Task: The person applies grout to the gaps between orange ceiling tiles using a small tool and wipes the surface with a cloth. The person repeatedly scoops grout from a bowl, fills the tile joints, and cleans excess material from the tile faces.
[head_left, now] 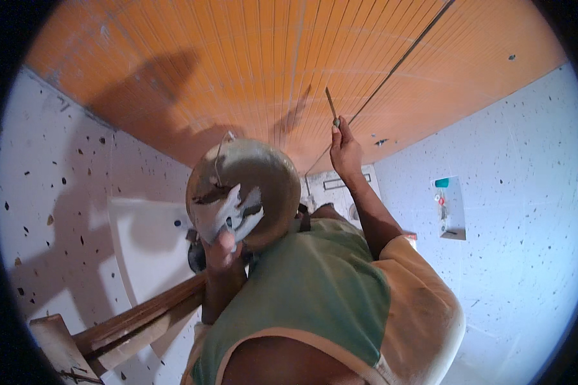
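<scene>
knife (pixel 331 105) gripped in right hand (pixel 347 155), left hand (pixel 225 251) gripping bowl (pixel 277 176), white stuff (pixel 221 215) inside; orange panel (pixel 263 58) pale-streaked, dark seam (pixel 392 72) showing; probably partway, remainder unclear.

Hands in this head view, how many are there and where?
2: the left hand at the round bowl's near edge, its fingers mostly hidden; the right hand raised, gripping a thin tool.

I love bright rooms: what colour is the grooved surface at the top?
The grooved surface is orange, best seen in the head view.
</scene>
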Motion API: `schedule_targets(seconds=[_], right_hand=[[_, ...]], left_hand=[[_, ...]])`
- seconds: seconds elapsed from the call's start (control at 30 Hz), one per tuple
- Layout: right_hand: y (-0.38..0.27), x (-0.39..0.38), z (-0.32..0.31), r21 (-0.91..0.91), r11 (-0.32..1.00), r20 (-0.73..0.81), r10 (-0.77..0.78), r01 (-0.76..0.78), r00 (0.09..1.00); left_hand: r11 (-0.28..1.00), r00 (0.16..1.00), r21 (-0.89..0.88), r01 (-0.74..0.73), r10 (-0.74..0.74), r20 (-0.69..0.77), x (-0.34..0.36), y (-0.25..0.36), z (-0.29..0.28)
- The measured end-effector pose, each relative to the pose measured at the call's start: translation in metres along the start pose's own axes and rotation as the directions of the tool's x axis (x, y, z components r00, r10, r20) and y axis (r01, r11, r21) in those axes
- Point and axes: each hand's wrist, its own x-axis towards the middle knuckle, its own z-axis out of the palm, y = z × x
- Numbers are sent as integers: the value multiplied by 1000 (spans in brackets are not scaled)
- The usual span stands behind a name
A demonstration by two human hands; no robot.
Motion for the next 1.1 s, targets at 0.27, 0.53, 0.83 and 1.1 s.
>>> schedule_targets(seconds=[0.27,0.53,0.83,1.1], right_hand=[[-42,32,8,92,996,2,3,-3,1000],[-28,38,25,112,992,78,44,-53,996],[-68,32,31,135,991,143,-15,-5,990],[-74,34,57,136,986,2,-102,100,995]], left_hand=[[999,999,-39,5,-7,-41,2,-6,-8],[972,986,-163,167,-165,26,12,10,17],[986,988,-79,144,-139,75,11,11,12],[990,989,-54,127,-122,79,11,8,8]])
